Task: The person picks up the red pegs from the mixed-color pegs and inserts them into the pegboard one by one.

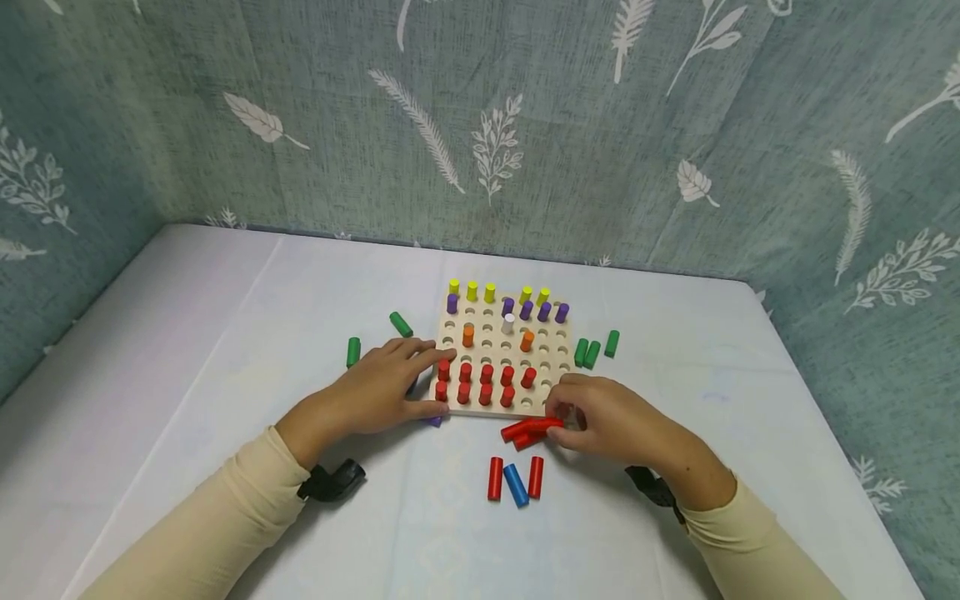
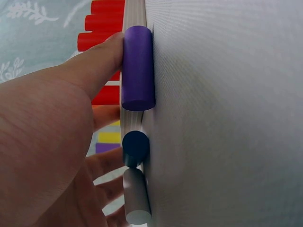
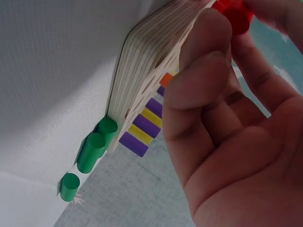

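Observation:
A wooden pegboard holds rows of yellow, purple, orange and red pegs, plus one white peg. My left hand rests at the board's left side, fingers spread, thumb by the front corner. Beneath that thumb in the left wrist view lies a purple peg, with a dark blue peg and a whitish peg along the board's side. At the front right corner, my right hand pinches a red peg between thumb and fingers, over other loose red pegs.
Two red pegs flank a blue peg on the white tabletop in front. Green pegs lie both left and right of the board. A leaf-patterned cloth rises behind the table.

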Demonstrator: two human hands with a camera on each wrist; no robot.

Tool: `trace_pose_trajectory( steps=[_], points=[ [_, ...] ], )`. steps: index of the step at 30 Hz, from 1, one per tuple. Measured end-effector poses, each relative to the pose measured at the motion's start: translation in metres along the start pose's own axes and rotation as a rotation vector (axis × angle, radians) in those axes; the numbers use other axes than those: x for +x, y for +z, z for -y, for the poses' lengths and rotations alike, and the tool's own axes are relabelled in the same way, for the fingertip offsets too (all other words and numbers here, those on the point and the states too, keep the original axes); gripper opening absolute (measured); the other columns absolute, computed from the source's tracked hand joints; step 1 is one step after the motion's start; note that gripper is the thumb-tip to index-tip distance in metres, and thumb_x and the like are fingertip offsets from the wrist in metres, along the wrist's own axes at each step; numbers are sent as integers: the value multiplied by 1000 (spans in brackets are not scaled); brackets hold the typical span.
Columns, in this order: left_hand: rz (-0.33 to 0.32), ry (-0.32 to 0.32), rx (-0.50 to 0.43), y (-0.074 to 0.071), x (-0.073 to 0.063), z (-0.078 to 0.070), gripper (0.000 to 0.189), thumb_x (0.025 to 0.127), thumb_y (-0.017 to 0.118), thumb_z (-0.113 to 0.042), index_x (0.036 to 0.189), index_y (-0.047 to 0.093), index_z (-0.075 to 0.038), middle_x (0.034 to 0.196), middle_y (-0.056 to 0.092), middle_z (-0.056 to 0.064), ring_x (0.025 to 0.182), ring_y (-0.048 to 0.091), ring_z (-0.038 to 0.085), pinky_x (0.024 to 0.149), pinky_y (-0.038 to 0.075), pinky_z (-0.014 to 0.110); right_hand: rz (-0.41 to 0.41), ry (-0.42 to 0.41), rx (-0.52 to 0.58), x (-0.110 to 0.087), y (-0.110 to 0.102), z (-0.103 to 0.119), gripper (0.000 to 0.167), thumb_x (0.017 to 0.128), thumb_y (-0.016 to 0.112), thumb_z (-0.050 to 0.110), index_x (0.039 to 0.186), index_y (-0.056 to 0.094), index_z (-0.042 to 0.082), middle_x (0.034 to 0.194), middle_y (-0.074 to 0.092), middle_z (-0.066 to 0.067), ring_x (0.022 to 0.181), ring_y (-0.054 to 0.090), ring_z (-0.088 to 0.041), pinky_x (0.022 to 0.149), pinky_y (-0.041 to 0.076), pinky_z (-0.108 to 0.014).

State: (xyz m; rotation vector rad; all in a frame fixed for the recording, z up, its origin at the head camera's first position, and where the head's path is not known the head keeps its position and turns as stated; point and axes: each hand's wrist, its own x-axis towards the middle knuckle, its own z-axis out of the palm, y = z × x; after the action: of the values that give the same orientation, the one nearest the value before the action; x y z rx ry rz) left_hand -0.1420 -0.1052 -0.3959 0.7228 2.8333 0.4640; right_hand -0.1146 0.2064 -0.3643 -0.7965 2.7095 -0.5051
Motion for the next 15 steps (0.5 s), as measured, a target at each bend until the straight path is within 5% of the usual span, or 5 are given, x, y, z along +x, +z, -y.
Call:
trace_pose_trajectory(
  steps=[15],
  points=[
    [-1, 6, 3, -1, 0, 1, 80, 86, 71, -59, 154, 39, -30, 155, 43, 14, 144, 38, 39, 116, 32, 61, -77, 3, 8, 4, -2, 0, 15, 89, 77, 25, 99, 69, 18, 79, 65, 11, 65, 51, -5, 56, 47, -20]
  ],
)
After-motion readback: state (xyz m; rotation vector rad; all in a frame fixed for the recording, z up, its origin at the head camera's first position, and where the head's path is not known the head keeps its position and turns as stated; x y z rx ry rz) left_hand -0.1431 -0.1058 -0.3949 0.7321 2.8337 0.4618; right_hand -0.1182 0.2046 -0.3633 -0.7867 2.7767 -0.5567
